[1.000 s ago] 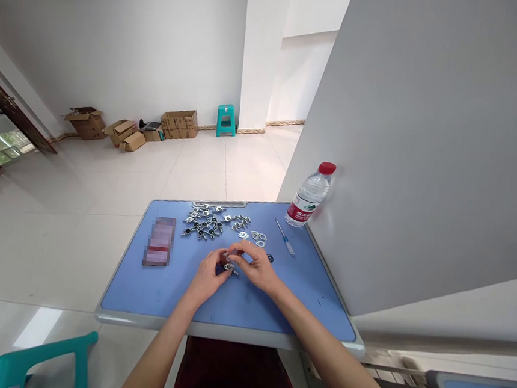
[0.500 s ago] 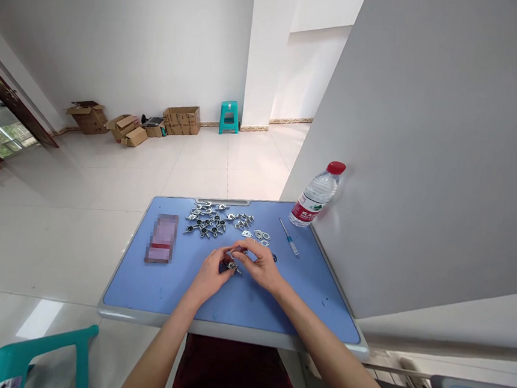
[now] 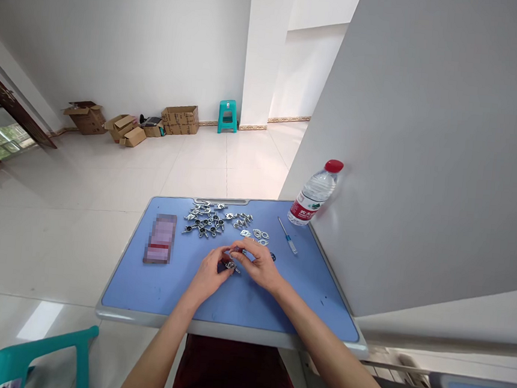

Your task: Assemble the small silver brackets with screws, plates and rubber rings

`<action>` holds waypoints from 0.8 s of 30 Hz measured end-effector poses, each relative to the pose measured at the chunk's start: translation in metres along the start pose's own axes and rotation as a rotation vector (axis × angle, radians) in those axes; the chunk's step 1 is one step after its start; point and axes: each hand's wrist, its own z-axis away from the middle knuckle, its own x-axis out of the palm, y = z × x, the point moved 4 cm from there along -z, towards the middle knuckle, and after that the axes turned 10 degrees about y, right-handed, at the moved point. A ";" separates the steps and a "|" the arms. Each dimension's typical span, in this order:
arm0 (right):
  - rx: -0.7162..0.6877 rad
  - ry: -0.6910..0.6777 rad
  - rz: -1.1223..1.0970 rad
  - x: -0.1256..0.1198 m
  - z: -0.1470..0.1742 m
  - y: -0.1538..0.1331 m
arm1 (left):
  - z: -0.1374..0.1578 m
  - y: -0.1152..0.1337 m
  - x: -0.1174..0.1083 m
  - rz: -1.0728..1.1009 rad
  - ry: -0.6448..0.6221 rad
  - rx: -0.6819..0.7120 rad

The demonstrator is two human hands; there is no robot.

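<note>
Near the middle of the blue tabletop, my left hand (image 3: 208, 274) is closed on a small metal fitting (image 3: 231, 266) with a thin stem that sticks out to the right. My right hand (image 3: 259, 265) comes in from the other side, fingers pinched just above that fitting; what lies between its fingertips is too small to make out. Beyond the hands lie several metal fittings with dark round centres (image 3: 206, 224). Several flat silver plates with holes (image 3: 261, 234) rest to their right. A small dark ring (image 3: 273, 257) shows beside my right hand, partly covered by it.
A screwdriver (image 3: 287, 236) lies right of the plates. A red-capped water bottle (image 3: 315, 196) stands by the grey partition (image 3: 423, 172). On the table's left is a blurred purple rectangular item (image 3: 161, 238). A green stool (image 3: 45, 353) is at lower left; cardboard boxes (image 3: 180, 120) line the wall.
The view has shifted very slightly. Both hands stay around the same fitting, with only a slight movement of the right fingers.
</note>
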 end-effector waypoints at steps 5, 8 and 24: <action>-0.124 -0.047 0.013 0.005 -0.001 -0.009 | 0.000 0.002 -0.001 -0.022 0.020 0.011; -0.162 -0.075 0.025 0.009 0.000 -0.012 | -0.001 0.002 0.000 -0.025 0.023 0.012; -0.016 -0.005 0.041 0.008 0.000 -0.004 | 0.000 0.005 -0.001 -0.031 0.025 -0.014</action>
